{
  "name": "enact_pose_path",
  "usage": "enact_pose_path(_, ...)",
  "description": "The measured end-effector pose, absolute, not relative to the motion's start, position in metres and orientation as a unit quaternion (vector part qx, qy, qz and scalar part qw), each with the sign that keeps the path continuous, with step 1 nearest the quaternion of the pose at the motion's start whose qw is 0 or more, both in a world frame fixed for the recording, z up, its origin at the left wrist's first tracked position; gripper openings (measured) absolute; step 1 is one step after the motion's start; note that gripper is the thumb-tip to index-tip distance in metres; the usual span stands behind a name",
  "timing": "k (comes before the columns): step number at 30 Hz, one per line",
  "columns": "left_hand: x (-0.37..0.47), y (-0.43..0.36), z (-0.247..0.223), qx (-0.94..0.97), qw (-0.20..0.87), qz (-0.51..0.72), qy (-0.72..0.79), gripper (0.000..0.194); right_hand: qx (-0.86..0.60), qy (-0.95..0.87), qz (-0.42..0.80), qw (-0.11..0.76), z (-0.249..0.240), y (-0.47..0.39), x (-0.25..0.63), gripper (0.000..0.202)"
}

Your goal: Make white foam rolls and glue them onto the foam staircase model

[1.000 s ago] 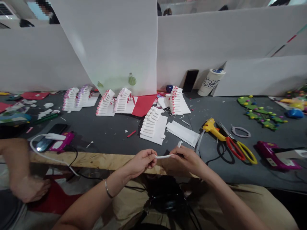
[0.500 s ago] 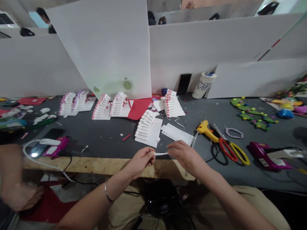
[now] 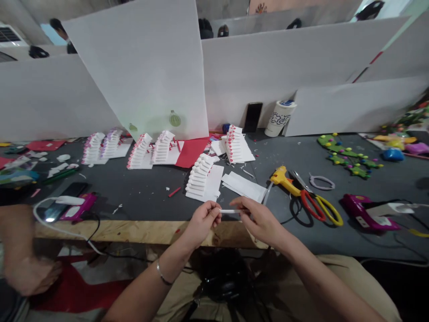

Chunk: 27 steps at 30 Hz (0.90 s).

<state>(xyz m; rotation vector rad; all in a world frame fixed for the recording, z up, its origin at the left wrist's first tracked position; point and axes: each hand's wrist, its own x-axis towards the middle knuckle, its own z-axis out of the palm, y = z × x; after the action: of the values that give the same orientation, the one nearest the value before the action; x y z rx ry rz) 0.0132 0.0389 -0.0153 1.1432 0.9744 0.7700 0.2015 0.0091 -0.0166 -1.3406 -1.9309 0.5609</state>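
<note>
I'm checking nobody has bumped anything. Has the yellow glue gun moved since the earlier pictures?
No: against the scissors and the white cup, the yellow glue gun lies in the same place.

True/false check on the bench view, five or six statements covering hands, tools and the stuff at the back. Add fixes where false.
1. The left hand pinches a thin white strip. True.
2. The right hand holds the yellow glue gun. False: the glue gun lies on the table; that hand is at the strip.
3. Both handles of the scissors are red. False: one is red, one yellow.
4. The patterned cup is right of the dark phone at the white panel. True.
5. The bracelet is on the right wrist. False: left wrist.
</note>
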Motion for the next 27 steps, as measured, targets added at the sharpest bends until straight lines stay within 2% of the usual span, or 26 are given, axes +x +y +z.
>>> enact_pose_path(3, 0.021, 0.034, -0.014, 0.501, 0.668, 0.348, 0.427, 0.035, -0.544, -0.736, 0.214, 0.34, -0.01, 0.004, 0.201, 0.018)
enact_pose_path(7, 0.031, 0.027, -0.015, 0.47, 0.678, 0.371, 0.426, 0.035, -0.58, -0.708, 0.202, 0.349, -0.009, 0.003, 0.199, 0.02)
enact_pose_path(16, 0.037, 0.023, -0.017, 0.42, 0.672, 0.432, 0.431, 0.031, -0.604, -0.71, 0.046, 0.358, -0.014, -0.001, 0.19, 0.03)
enact_pose_path(22, 0.034, 0.025, -0.019, 0.412, 0.666, 0.445, 0.434, 0.023, -0.547, -0.74, 0.104, 0.378, -0.011, -0.001, 0.193, 0.027)
enact_pose_path(27, 0.03, 0.024, -0.02, 0.473, 0.612, 0.455, 0.441, 0.016, -0.527, -0.752, 0.111, 0.38, -0.001, -0.002, 0.195, 0.025)
